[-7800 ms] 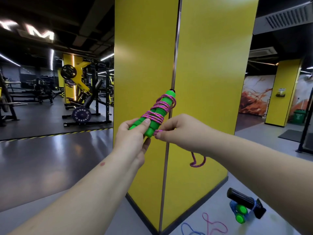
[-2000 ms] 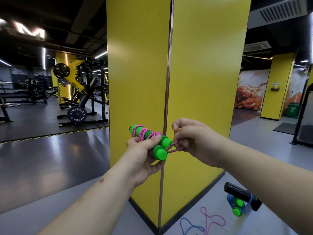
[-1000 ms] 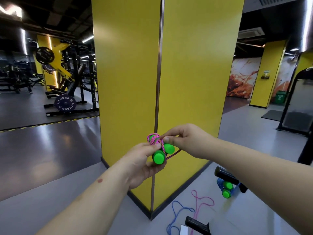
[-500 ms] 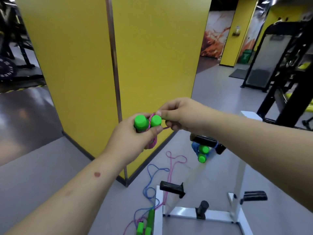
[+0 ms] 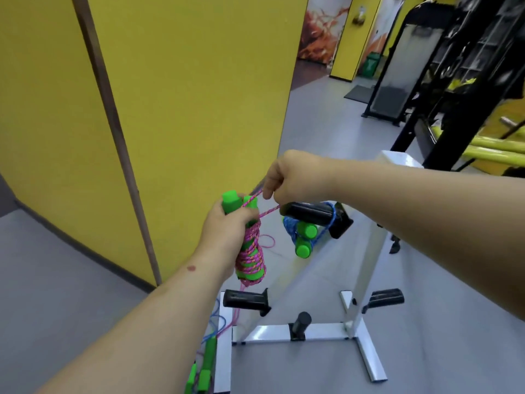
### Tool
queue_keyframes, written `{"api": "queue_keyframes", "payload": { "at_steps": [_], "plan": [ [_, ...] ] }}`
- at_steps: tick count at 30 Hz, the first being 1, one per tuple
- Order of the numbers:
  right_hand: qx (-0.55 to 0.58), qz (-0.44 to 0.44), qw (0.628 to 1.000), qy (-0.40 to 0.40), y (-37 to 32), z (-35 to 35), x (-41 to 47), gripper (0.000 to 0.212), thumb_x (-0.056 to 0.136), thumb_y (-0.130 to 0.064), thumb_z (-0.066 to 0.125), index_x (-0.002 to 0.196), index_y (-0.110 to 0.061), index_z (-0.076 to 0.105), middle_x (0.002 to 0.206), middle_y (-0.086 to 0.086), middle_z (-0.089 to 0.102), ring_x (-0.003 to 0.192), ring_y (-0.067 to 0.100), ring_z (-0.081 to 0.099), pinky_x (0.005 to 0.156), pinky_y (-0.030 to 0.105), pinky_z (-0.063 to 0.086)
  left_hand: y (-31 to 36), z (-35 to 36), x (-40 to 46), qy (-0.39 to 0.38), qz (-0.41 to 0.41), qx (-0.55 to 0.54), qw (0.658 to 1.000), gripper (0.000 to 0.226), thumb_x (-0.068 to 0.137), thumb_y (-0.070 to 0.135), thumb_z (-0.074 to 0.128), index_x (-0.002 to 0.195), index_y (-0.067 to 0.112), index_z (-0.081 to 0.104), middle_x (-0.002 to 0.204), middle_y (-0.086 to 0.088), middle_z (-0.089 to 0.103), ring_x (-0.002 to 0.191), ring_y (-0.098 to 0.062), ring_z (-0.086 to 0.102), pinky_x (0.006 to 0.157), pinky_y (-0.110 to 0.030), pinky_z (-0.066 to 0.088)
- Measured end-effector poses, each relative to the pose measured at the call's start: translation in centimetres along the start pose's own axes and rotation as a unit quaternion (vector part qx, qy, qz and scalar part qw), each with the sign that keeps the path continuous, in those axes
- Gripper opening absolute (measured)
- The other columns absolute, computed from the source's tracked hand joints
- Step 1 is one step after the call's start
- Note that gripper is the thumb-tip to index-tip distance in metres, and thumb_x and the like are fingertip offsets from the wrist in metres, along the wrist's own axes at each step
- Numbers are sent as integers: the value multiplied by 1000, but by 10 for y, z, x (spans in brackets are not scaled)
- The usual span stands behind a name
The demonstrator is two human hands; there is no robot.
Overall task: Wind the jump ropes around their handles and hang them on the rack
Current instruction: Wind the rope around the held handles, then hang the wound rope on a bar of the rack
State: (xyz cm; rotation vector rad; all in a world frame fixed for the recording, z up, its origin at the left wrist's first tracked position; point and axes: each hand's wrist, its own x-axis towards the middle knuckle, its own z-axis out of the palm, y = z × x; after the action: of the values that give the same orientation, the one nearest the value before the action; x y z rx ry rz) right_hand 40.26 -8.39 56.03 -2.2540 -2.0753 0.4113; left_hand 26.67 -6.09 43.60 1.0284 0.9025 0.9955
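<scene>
My left hand grips a pair of green handles held upright, with pink rope wound around them. My right hand pinches a loop of the pink rope and holds it taut up and to the right of the handle tops. Just behind hangs a blue-rope bundle with green handles on the top black peg of the white rack. Lower pegs stand bare.
Loose pink and blue ropes with green handles lie on the grey floor at the rack's left foot. A yellow pillar rises close on the left. Black gym machines stand at the right.
The view dropped toward the rack. My left hand turned the wound handles upright, and my right hand drew the rope loop up and out to the right.
</scene>
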Motion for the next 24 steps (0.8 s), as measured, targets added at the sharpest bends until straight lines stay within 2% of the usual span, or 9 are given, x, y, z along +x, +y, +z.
{"api": "queue_keyframes", "payload": {
  "at_steps": [3,5,7,9,15,19,21,22,24],
  "plan": [
    [-32,24,999,-10,11,5,2,21,82,-15,71,96,-29,75,83,-12,67,69,5,61,55,18,45,-13,16,7,-5,7,13,1000,26,72,12,67,93,27,64,81,-7,64,68,-23,57,64,-36,47],
    [-40,35,999,-10,15,2,3,20,84,-16,67,97,-30,74,89,-10,70,64,1,59,55,18,48,-19,21,12,-8,9,18,1000,21,79,10,67,94,23,61,79,-6,61,63,-23,55,55,-28,48],
    [-38,40,998,-4,18,-1,4,23,86,-16,62,101,-27,75,98,-6,72,82,10,66,73,28,57,-23,24,16,-25,-7,8,1000,15,88,11,68,97,19,60,77,-4,60,57,-18,55,47,-22,47],
    [-41,48,998,-7,19,-4,3,25,88,-18,60,106,-24,75,103,-4,73,93,17,66,84,33,57,-27,27,20,-44,-25,5,999,13,90,17,71,98,20,61,77,-2,62,55,-15,57,50,-23,47],
    [-28,77,997,-5,18,-4,1,28,90,-14,55,108,-20,76,105,0,73,97,20,65,81,31,55,-36,34,30,-71,-46,-40,996,16,90,14,73,95,23,61,85,-4,68,73,-22,64,68,-33,51],
    [-38,112,993,21,23,1,9,28,90,-17,56,109,-7,74,114,16,71,107,33,65,88,43,56,-34,31,33,-94,-41,-52,993,16,93,10,70,96,21,60,83,-1,68,69,-14,65,56,-21,50],
    [-47,126,991,20,23,3,11,32,89,-16,56,114,-3,71,121,19,67,97,37,66,91,48,54,-32,29,33,-116,-39,-69,990,16,94,6,69,100,19,60,83,0,67,66,-11,64,53,-18,50],
    [-51,131,990,18,22,3,12,34,89,-15,56,118,-1,70,124,20,65,80,30,58,92,50,53,-32,28,33,-125,-37,-76,989,18,94,5,68,103,17,59,84,-1,67,66,-10,64,53,-17,50],
    [-54,137,989,11,22,4,12,38,90,-14,55,124,0,66,129,20,63,81,17,41,95,51,51,-30,25,32,-141,-30,-78,986,22,94,2,67,110,14,58,88,-2,66,67,-10,64,54,-18,50]
  ]
}}
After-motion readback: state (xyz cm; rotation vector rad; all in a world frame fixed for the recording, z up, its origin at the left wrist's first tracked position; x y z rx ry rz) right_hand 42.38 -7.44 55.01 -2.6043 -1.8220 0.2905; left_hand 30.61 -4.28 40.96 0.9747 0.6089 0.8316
